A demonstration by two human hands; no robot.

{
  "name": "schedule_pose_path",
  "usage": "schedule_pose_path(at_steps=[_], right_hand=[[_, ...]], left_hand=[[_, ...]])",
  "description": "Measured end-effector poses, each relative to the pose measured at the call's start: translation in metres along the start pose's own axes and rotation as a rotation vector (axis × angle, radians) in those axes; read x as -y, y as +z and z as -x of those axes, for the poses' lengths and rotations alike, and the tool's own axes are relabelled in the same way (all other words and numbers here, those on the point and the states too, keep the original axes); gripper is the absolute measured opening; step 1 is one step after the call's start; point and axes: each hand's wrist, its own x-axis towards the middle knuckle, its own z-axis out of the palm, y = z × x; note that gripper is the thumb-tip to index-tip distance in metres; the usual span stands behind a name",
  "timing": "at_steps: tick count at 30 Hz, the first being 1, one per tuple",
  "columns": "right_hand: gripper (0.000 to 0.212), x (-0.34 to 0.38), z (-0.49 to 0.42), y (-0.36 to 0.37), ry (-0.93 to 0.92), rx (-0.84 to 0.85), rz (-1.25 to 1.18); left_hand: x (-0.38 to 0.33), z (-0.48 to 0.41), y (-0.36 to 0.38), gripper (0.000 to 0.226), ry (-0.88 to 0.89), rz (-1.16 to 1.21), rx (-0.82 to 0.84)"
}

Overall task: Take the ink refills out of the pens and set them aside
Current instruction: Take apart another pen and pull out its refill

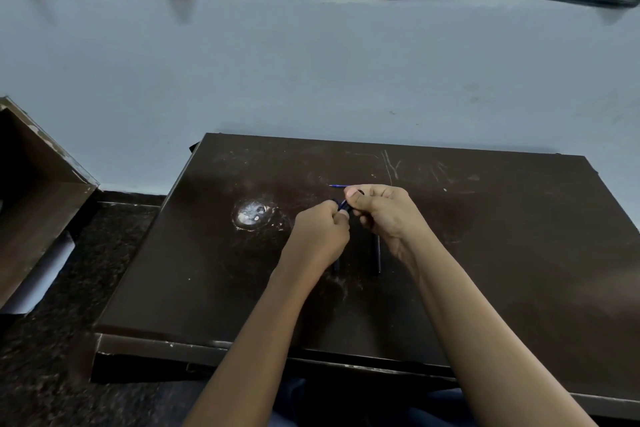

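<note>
risk: the pen [344, 205] is small and mostly buried in my fingers; if i tug its halves apart too hard, i reckon the refill could shoot out and roll off the table [485, 236].
second risk: my wrists hang right over a dark pen [376, 255] lying below, with a second dark end [336, 265] peeking out by my left wrist; a dropped forearm would likely nudge them toward the near edge.
left hand [322, 232]: fingers curled, pinching the pen's near end between thumb and forefinger.
right hand [381, 211]: fingers curled round the pen's far end, thumb tip on top, back of the hand facing up.
arms: both forearms reach forward and converge, hands almost touching across the pen.
pen's place: tilted, between both hands, over the middle of the table.
thin blue rod [336, 186]: just beyond my right thumb, probably a refill; lying on the table or sticking out of my grip, i can't tell.
step: my guess is i'm working this barrel open.
</note>
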Motion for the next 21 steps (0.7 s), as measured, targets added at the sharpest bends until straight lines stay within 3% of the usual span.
schedule_pose_path(at_steps=[5, 10, 14, 18, 21], right_hand=[[0.015, 0.003, -0.001, -0.002, 0.002, 0.015, -0.085], [0.016, 0.005, -0.003, -0.006, -0.02, 0.027, -0.139], [0.015, 0.002, -0.005, -0.01, -0.013, 0.037, -0.128], [0.016, -0.003, -0.011, -0.014, -0.006, -0.101, -0.169], [0.016, -0.008, -0.019, -0.024, -0.006, -0.184, -0.032]], left_hand=[[0.005, -0.004, 0.006, 0.027, 0.12, 0.004, -0.127], [0.007, -0.008, 0.008, 0.02, 0.18, 0.044, -0.126], [0.007, -0.008, 0.009, 0.023, 0.144, -0.011, -0.059], [0.013, -0.013, 0.004, 0.036, 0.05, -0.106, 0.056], [0.02, -0.018, 0.001, 0.034, -0.015, -0.113, -0.002]])
